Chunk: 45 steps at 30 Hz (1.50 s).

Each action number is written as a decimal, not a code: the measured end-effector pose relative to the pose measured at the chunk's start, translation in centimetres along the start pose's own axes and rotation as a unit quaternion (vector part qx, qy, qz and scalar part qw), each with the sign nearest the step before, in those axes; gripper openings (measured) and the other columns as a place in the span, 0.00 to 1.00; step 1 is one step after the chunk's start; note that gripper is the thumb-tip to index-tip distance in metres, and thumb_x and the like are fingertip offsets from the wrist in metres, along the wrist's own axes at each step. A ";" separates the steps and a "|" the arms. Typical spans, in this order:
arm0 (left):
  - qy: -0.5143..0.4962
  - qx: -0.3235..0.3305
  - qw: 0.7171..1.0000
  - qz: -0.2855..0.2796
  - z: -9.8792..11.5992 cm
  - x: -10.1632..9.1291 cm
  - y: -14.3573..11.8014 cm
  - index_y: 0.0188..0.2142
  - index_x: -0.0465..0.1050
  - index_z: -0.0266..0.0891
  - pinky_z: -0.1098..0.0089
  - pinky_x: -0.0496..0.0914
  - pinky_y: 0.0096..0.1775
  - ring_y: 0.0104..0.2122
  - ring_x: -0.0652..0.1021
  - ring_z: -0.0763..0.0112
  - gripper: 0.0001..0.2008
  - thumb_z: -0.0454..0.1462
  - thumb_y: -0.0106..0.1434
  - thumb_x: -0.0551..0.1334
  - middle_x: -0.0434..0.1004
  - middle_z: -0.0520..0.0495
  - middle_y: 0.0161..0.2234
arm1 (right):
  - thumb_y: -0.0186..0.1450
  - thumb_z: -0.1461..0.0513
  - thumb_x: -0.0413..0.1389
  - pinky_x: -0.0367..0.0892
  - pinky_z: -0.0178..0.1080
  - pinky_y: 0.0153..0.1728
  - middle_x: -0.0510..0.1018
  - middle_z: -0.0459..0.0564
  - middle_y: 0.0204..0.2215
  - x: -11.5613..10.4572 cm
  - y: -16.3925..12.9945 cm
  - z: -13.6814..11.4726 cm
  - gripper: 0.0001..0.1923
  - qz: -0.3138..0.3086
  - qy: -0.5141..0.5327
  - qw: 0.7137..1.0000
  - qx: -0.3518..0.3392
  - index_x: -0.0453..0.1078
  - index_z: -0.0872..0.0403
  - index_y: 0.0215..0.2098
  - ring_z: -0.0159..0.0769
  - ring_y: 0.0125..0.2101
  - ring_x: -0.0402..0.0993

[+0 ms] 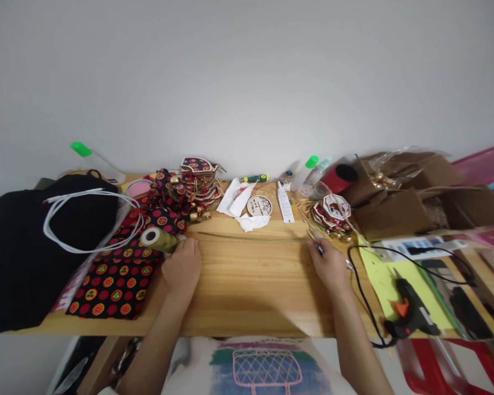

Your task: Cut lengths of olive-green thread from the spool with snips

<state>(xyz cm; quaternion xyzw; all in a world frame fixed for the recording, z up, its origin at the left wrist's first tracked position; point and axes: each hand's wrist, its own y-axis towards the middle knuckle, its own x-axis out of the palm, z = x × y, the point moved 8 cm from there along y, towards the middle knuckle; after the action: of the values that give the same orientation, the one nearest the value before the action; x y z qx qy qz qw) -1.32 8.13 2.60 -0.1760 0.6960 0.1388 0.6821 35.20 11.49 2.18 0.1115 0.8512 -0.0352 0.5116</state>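
Fingers of your left hand rest curled against the olive-green ribbon spool at the edge of the red-dotted black fabric, while your right hand pinches the far end of the thin olive ribbon strand stretched taut across the pale wooden table. Open brown cardboard boxes at your right hold clear-bagged pieces too small to identify; writing on the round white tag and white tube is unreadable.

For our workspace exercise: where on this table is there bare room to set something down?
Bare wood lies between the left hand and right hand, up to the stretched thread. Patterned fabric crowds the left; the glue gun crowds the right.
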 end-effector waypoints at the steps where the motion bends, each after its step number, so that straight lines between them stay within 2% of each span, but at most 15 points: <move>1: 0.003 -0.007 1.000 -0.002 -0.1 0.0 0.1 0.37 0.70 0.39 0.69 0.57 0.25 0.28 0.76 0.65 0.18 0.41 0.66 0.43 0.77 0.42 0.37 | 0.60 0.52 0.46 0.56 0.37 0.24 0.77 0.55 0.23 0.2 0.0 0.1 0.18 0.002 -0.013 1.000 0.000 0.71 0.55 0.31 0.41 0.22 0.70; 7: 0.020 -0.025 0.999 -0.016 -0.4 0.5 0.5 0.40 0.68 0.39 0.70 0.59 0.25 0.28 0.77 0.63 0.19 0.42 0.66 0.41 0.78 0.41 0.32 | 0.62 0.55 0.46 0.55 0.37 0.26 0.78 0.57 0.28 1.2 0.1 0.5 0.16 -0.009 -0.061 0.998 -0.008 0.71 0.56 0.35 0.41 0.25 0.71; 15: 0.003 -0.037 0.999 -0.025 -0.4 1.1 0.5 0.44 0.67 0.40 0.70 0.62 0.26 0.28 0.77 0.63 0.19 0.42 0.67 0.41 0.78 0.40 0.36 | 0.62 0.57 0.46 0.55 0.37 0.26 0.78 0.55 0.27 1.2 -0.2 0.0 0.16 -0.004 -0.075 0.997 -0.013 0.71 0.57 0.36 0.41 0.25 0.71; 23: 0.008 -0.049 0.998 -0.026 -0.3 0.6 0.5 0.45 0.68 0.40 0.69 0.62 0.26 0.27 0.76 0.62 0.19 0.40 0.66 0.41 0.78 0.40 0.34 | 0.61 0.61 0.48 0.55 0.36 0.27 0.78 0.56 0.29 1.4 -0.3 -0.5 0.14 0.000 -0.103 0.995 -0.001 0.72 0.58 0.39 0.39 0.27 0.70; 34: 0.001 -0.062 0.998 -0.029 -0.3 0.6 0.5 0.48 0.67 0.40 0.66 0.65 0.29 0.29 0.77 0.59 0.20 0.40 0.66 0.42 0.78 0.38 0.34 | 0.61 0.59 0.48 0.55 0.37 0.27 0.79 0.57 0.30 1.6 -0.2 0.0 0.15 -0.001 -0.102 0.995 0.022 0.72 0.58 0.38 0.42 0.28 0.72; 45: 0.023 -0.069 0.997 -0.018 -0.4 0.8 0.6 0.47 0.66 0.41 0.64 0.67 0.29 0.30 0.78 0.57 0.19 0.41 0.66 0.42 0.78 0.40 0.33 | 0.60 0.51 0.46 0.58 0.38 0.27 0.79 0.59 0.29 1.2 -0.2 0.5 0.22 0.035 -0.032 0.998 0.030 0.74 0.58 0.37 0.44 0.28 0.73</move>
<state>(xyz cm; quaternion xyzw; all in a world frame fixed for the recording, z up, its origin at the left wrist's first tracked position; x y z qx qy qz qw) -1.95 8.49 1.81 -0.2384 0.6973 0.1693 0.6544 35.03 11.41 0.93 0.1554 0.8288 -0.0460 0.5356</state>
